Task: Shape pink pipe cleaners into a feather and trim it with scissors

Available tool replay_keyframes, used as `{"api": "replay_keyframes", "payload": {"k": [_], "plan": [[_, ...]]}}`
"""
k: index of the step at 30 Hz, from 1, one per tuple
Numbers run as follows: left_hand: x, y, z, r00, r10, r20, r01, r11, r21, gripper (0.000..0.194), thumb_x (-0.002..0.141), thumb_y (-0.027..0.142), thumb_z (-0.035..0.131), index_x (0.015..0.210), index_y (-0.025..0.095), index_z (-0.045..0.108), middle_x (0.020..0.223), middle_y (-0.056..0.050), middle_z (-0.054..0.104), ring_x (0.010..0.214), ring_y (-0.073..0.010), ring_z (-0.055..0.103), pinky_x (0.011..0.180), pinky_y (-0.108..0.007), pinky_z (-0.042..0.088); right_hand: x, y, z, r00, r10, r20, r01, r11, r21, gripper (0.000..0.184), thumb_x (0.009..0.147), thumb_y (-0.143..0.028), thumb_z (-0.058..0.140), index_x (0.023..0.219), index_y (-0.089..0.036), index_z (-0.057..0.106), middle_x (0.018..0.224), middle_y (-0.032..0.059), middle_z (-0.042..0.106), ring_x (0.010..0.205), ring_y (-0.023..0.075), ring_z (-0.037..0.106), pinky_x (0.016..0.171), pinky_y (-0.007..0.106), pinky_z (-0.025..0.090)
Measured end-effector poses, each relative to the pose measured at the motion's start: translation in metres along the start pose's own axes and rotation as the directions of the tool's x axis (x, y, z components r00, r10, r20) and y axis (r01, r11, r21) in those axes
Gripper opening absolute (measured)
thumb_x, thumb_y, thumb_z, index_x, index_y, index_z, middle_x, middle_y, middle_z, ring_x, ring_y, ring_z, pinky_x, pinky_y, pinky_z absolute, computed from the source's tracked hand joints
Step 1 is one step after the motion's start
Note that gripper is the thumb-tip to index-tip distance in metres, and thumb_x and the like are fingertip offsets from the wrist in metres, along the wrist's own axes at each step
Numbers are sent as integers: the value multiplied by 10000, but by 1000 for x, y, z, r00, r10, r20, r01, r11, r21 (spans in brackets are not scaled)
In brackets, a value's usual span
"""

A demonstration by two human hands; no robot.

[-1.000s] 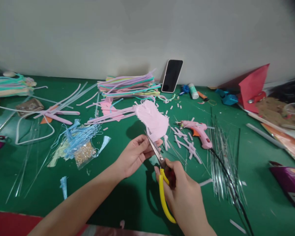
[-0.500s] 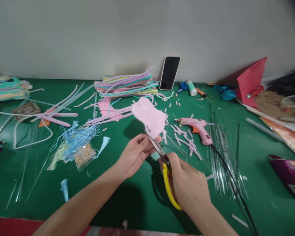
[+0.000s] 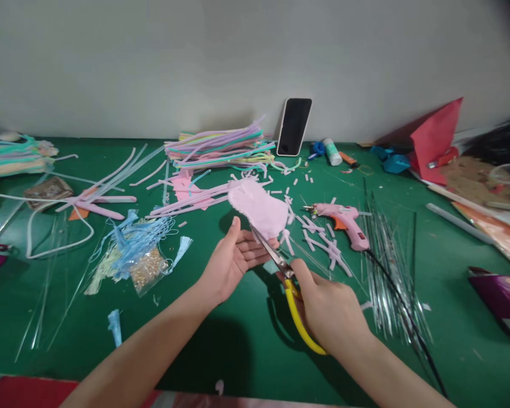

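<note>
A flat, pale pink fuzzy piece [image 3: 261,207], rounded at its far end with a fringed edge, is held above the table. Stretched under its near edge are the fingers of my left hand [image 3: 233,263], which bear it; the thumb stands up, away from it. My right hand [image 3: 329,309] is closed around the yellow handles of a pair of scissors [image 3: 300,317]. Their narrow blades point up and left, over my left fingers, with the tips at the pink piece's lower edge. Whether the blades touch the piece I cannot tell.
Cut pink stem bits [image 3: 323,232] and a pink glue gun [image 3: 344,221] lie to the right, beside clear thin sticks [image 3: 385,266]. Blue tassels [image 3: 140,238] and a bag of gold beads [image 3: 148,269] are left. Behind are bundled pipe cleaners [image 3: 216,147] and a propped phone [image 3: 294,126].
My left thumb has lifted off the pink piece and now points up, while the fingers stay under it. The piece has tilted and dropped slightly; my right hand with the scissors has shifted slightly right.
</note>
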State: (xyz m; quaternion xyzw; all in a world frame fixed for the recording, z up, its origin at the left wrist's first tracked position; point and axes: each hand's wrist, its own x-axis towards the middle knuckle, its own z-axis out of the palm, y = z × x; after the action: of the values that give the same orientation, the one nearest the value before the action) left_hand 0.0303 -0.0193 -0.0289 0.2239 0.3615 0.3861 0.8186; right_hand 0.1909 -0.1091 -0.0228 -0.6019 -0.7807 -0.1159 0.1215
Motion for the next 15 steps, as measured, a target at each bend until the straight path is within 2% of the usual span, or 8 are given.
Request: {"api": "replay_keyframes", "payload": {"k": [3, 6, 9, 12, 15], "plan": [[0, 0, -2, 1000, -8, -18, 9, 998, 56, 509, 856, 615, 540, 809, 115, 627, 852, -157, 758, 825, -251, 735, 829, -381, 566, -1, 2, 1, 999, 36, -39, -37, 999, -25, 98, 893, -212, 409, 862, -189, 499, 500, -21, 573, 368, 138, 523, 411, 240, 186], [1, 2, -5, 999, 0, -43, 7, 989, 149, 447, 821, 573, 622, 792, 127, 628, 812, -130, 758, 765, -230, 735, 802, -362, 572, -3, 4, -3, 996, 78, -53, -81, 995, -54, 206, 937, -359, 425, 821, -204, 496, 485, -25, 561, 392, 138, 549, 410, 232, 194], [2, 6, -7, 997, 12, -71, 8, 963, 268, 448, 825, 574, 611, 797, 127, 631, 820, -153, 756, 771, -240, 731, 792, -376, 572, -7, 8, -10, 985, 158, -75, -162, 986, -44, 305, 938, -489, 413, 861, -210, 509, 466, -34, 548, 346, 143, 521, 388, 217, 195], [2, 10, -10, 994, 69, -82, -24, 887, 461, 412, 818, 538, 628, 738, 134, 631, 777, -145, 746, 736, -232, 719, 740, -355, 572, -13, 16, -17, 957, 286, -49, -287, 958, -11, 373, 934, -549, 364, 908, -211, 520, 439, -35, 531, 313, 162, 504, 372, 210, 214], [3, 12, -15, 989, 142, -48, -83, 787, 611, 301, 822, 432, 638, 711, 152, 628, 733, -101, 728, 703, -207, 703, 691, -325, 567, -16, 26, -22, 904, 426, 39, -425, 904, -31, 397, 894, -600, 409, 916, -220, 521, 443, -27, 550, 319, 192, 524, 371, 223, 234]]}}
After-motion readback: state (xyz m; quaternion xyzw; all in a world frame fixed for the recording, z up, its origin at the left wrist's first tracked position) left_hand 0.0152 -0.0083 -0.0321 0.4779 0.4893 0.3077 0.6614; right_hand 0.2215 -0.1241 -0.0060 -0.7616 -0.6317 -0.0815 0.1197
